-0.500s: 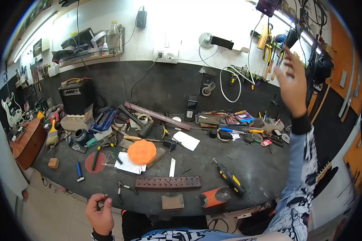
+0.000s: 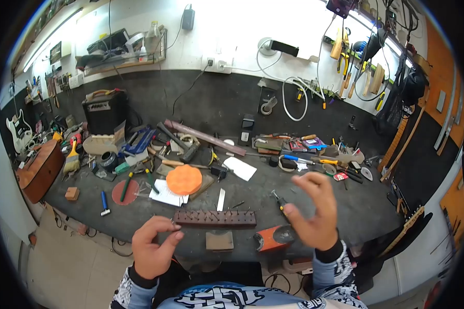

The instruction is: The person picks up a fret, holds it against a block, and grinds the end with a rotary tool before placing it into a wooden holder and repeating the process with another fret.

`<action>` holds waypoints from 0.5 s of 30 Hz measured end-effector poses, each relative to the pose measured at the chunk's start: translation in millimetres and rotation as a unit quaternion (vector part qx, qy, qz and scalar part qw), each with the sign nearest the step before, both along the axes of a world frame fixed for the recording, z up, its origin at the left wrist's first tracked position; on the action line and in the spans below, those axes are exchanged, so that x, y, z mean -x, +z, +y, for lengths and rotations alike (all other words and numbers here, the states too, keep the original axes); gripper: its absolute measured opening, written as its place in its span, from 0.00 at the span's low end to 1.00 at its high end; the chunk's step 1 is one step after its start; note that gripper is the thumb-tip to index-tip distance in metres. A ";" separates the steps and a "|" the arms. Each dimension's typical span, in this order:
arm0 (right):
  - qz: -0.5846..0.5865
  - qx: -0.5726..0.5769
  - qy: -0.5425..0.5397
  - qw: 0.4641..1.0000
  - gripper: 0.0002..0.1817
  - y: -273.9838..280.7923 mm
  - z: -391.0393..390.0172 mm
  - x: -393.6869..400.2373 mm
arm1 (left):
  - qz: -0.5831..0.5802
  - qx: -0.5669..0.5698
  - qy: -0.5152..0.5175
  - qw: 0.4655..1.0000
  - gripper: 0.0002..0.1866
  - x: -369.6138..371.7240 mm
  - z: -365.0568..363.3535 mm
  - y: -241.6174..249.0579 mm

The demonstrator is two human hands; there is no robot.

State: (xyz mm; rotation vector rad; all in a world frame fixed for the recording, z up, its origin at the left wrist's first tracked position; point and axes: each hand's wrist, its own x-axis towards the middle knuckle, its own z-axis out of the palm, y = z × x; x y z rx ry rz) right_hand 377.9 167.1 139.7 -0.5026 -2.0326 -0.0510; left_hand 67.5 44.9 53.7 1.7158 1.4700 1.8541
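Note:
At the bench's front edge is my left hand (image 2: 154, 246), thumb and index finger pinched on something too small to make out. It is left of and below a dark red wooden block (image 2: 215, 218) with upright pegs. My right hand (image 2: 317, 211) hangs over the bench with fingers apart and curved, holding nothing. It partly hides a black and yellow rotary tool (image 2: 282, 202). Between the hands lie a brown block (image 2: 219, 241) and an orange curved piece (image 2: 265, 239). Further back is an orange foam pad (image 2: 184, 179) beside white paper (image 2: 165, 192).
Hand tools and a grey pipe-like bar (image 2: 206, 138) lie along the back of the bench (image 2: 355, 211). A small guitar body (image 2: 40, 172) and an amplifier (image 2: 105, 110) stand at left. A blue razor-like tool (image 2: 104, 203) lies at front left. Tools hang on the right wall.
My right hand has come down from the hanging tools at the upper right to above the bench. My left hand has moved up and right, towards the pegged block. The view has shifted slightly.

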 end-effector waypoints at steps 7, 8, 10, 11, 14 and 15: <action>-0.009 0.106 0.086 0.991 0.26 -58.4 -43.4 46.2 | -0.218 0.157 -0.185 0.945 0.08 -30.3 5.3 -0.9; -0.010 0.165 0.069 0.984 0.26 -62.9 -52.2 49.8 | -0.252 0.155 -0.220 0.930 0.08 -32.7 5.6 -2.2; 0.024 0.173 0.071 0.982 0.24 -74.7 -57.1 55.6 | -0.269 0.168 -0.243 0.917 0.07 -33.4 7.3 -9.8; 0.023 0.182 0.067 0.981 0.24 -78.0 -57.6 57.7 | -0.282 0.165 -0.278 0.903 0.07 -35.6 8.8 -13.3; 0.031 0.175 0.080 0.981 0.21 -86.0 -59.6 65.7 | -0.349 0.152 -0.312 0.871 0.05 -41.8 16.7 -24.9; 0.025 0.197 0.072 0.977 0.20 -86.9 -60.6 68.6 | -0.350 0.158 -0.315 0.868 0.05 -42.3 20.6 -26.9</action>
